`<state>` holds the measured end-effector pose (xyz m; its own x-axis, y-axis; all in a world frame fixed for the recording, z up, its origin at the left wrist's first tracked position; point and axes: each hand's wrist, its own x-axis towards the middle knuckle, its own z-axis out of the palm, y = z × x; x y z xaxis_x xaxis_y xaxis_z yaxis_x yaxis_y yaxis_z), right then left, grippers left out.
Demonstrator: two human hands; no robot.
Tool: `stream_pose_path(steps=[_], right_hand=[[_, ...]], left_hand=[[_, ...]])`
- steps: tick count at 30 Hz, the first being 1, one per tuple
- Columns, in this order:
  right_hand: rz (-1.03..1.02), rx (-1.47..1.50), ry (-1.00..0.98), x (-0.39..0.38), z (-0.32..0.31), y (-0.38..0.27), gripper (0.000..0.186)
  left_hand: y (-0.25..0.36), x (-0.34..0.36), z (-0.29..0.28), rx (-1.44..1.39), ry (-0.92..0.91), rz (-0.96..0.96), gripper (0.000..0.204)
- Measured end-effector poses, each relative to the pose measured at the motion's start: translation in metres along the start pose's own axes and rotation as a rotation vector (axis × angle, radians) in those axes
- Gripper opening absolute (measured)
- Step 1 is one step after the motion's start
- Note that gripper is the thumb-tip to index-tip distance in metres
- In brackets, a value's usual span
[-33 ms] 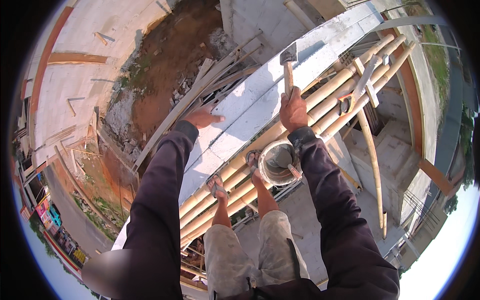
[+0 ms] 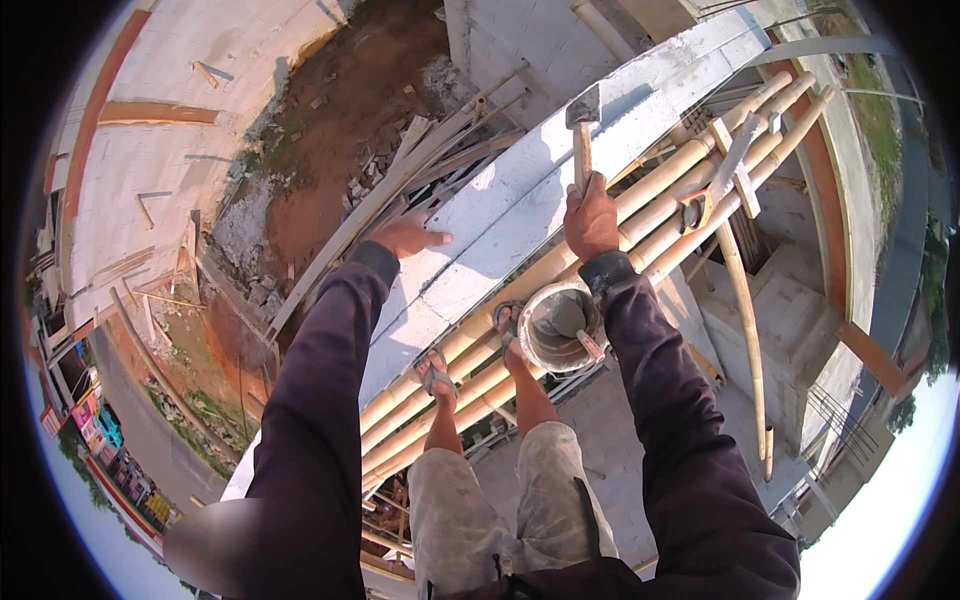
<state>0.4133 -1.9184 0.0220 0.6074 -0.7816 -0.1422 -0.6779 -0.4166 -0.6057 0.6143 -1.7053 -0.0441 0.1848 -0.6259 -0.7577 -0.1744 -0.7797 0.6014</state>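
Note:
My right hand [image 2: 592,218] is wrapped round the wooden handle of a hammer [image 2: 582,150]. Its dark grey head lies over the top of a pale block wall [image 2: 500,230]. On the same wall, further left, rests my left hand [image 2: 410,238], thumb stretched out and fingers toward the far edge, holding nothing that I can see. Just below my right wrist stands a round bucket [image 2: 535,352] with grey mortar and a trowel [image 2: 588,343] in it.
I stand in sandals on bamboo poles [image 2: 480,385] beside the wall, high above lower floors. A handsaw [image 2: 715,190] with an orange handle lies across the poles at right. Beyond the wall, long boards [image 2: 400,195] lean over reddish dirt [image 2: 335,150] and rubble.
The hammer and my right hand have shifted very slightly to the right in the picture, along with the surroundings. Both hands keep the same hold.

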Motion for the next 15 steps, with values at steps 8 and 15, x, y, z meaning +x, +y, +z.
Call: stream_pose_path(steps=[8, 15], right_hand=[[0.092, -0.061, -0.185, -0.024, 0.035, 0.02, 0.024], [0.022, -0.033, -0.267, -0.057, 0.044, 0.008, 0.033]], left_hand=[[0.013, -0.002, -0.009, -0.023, -0.079, -0.021, 0.078], [0.002, 0.004, -0.005, -0.02, -0.075, 0.008, 0.08]])
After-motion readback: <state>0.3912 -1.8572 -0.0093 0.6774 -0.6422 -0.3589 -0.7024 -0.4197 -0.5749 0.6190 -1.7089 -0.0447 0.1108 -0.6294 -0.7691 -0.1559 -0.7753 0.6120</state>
